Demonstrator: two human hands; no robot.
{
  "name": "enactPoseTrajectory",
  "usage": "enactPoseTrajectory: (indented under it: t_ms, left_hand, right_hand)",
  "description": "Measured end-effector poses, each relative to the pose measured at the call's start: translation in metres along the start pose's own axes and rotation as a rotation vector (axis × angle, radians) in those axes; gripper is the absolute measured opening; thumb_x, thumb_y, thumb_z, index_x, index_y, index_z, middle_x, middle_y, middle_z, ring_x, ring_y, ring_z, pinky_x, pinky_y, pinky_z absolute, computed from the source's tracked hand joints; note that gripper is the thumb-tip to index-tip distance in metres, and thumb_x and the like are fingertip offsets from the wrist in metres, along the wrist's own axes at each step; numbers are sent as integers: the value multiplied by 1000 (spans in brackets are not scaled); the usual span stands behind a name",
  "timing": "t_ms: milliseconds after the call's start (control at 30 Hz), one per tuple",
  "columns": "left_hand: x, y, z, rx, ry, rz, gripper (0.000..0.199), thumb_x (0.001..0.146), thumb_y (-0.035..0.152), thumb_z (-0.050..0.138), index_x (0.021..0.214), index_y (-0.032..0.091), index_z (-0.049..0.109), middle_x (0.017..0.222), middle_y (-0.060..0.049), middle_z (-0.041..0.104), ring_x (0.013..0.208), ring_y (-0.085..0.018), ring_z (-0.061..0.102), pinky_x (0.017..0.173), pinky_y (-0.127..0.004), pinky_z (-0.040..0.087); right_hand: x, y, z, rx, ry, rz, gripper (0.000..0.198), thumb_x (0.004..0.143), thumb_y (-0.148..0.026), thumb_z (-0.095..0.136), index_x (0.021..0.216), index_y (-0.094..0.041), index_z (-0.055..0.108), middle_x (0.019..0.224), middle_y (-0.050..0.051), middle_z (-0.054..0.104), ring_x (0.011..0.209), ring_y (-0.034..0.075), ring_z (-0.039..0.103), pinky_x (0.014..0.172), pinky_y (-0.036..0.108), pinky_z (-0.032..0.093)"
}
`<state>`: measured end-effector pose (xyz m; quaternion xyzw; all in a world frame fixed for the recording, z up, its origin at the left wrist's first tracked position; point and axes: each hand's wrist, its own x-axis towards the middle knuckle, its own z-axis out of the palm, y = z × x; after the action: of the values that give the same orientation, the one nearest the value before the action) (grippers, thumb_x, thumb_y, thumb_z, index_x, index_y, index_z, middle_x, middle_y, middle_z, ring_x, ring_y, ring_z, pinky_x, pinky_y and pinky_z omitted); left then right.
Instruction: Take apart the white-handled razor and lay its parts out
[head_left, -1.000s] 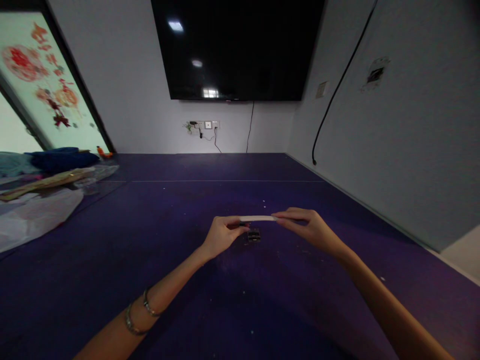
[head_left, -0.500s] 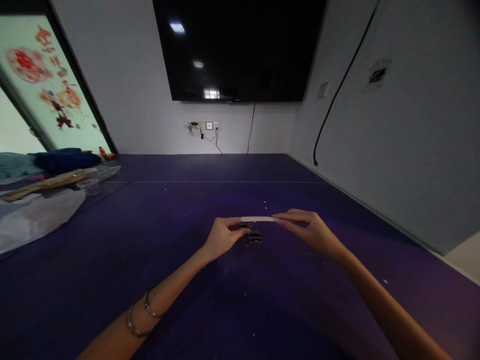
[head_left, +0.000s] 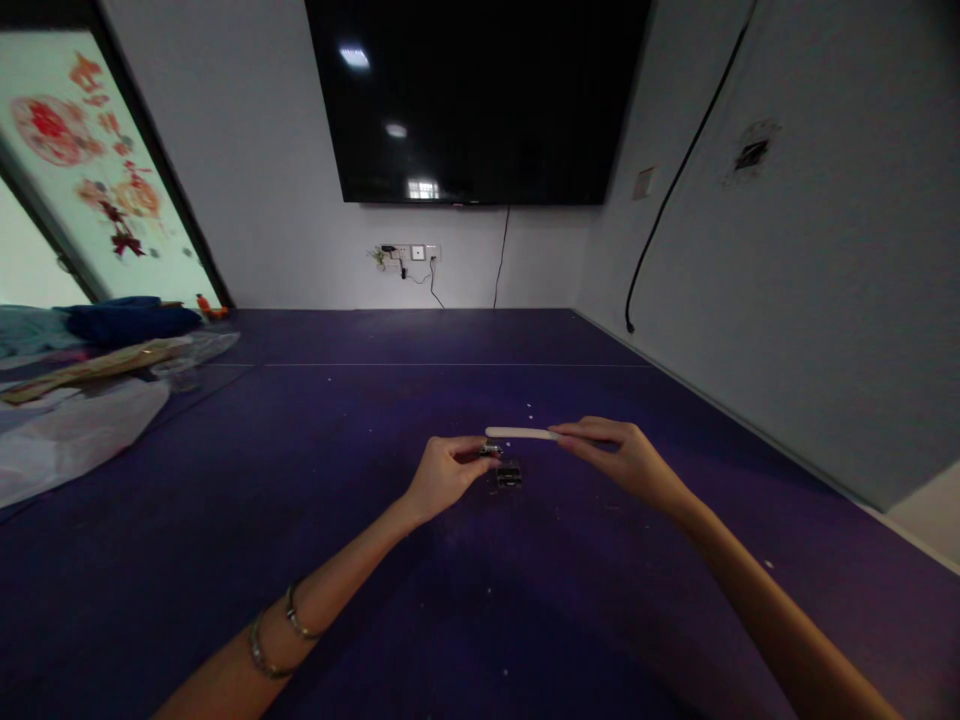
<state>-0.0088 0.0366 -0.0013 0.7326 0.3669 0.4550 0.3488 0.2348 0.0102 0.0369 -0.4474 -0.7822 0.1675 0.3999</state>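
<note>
My left hand (head_left: pixel 441 480) pinches a small dark and silvery piece (head_left: pixel 490 450) between thumb and fingers; it is too small for me to tell its kind. From the other side, my right hand (head_left: pixel 626 462) grips one end of a slim white stick (head_left: pixel 521 433) with a rounded tip. That tip is just above the piece in my left hand, and I cannot tell if the two touch. Below them, a small black rectangular object (head_left: pixel 508 475) rests on the dark purple surface (head_left: pixel 480 620). My fingers cover part of both held things.
White specks are scattered over the surface. At the left lie clear plastic sheeting (head_left: pixel 82 440), a long tan packet (head_left: pixel 97 368) and dark blue cloth (head_left: pixel 135 322). A black cable (head_left: pixel 667 200) hangs down the right wall. A television (head_left: pixel 480 100) is mounted on the far wall.
The white stick has risen slightly at its left tip, which now shows clear of my left fingers. More of the silvery piece in my left hand shows. Both hands stay nearly in place.
</note>
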Motion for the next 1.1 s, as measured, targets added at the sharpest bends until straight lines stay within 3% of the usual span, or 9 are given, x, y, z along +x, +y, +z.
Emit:
enactPoseTrajectory:
  t_ms: [133,300,500,667,833,1100]
  left_hand:
    - [0,0,0,-30,-5,-2,14,70,21,68,82,16,72,80,-4,73,75,-18,67,74,-29,52]
    - [0,1,-1,-43,43,0,16,69,21,69,83,15,72,82,-4,73,76,-18,67,75,-29,53]
    - [0,5,-1,-45,20,-12,15,70,21,67,83,16,72,80,-3,73,75,-18,67,74,-31,53]
    - [-1,4,1,-70,43,-24,15,68,20,69,82,16,72,81,-4,73,75,-17,67,74,-30,53]
    - [-1,1,1,-80,44,-35,14,67,21,69,80,15,71,75,-2,72,69,-16,65,69,-28,52]
    - [0,3,2,-114,44,-68,15,66,21,70,79,14,71,77,-4,72,69,-16,65,71,-29,53]
  right_hand:
    - [0,-2,0,37,-51,1,28,82,-40,55,99,-24,70,90,6,70,84,20,63,70,29,49]
    - [0,0,-1,38,17,38,27,82,-38,56,97,-22,71,93,6,70,87,20,63,76,31,48]
    - [0,2,-2,46,-64,1,28,82,-40,56,99,-24,71,91,7,70,85,21,63,73,31,49]
    - [1,6,-2,50,-14,16,28,82,-41,56,98,-23,71,93,7,70,87,21,63,75,32,48]
    - [0,5,-3,53,-92,-12,28,81,-40,57,99,-24,71,89,6,70,84,20,62,72,30,48]
    - [1,10,-1,22,-3,9,29,82,-41,56,98,-22,71,87,6,69,81,19,62,69,30,47]
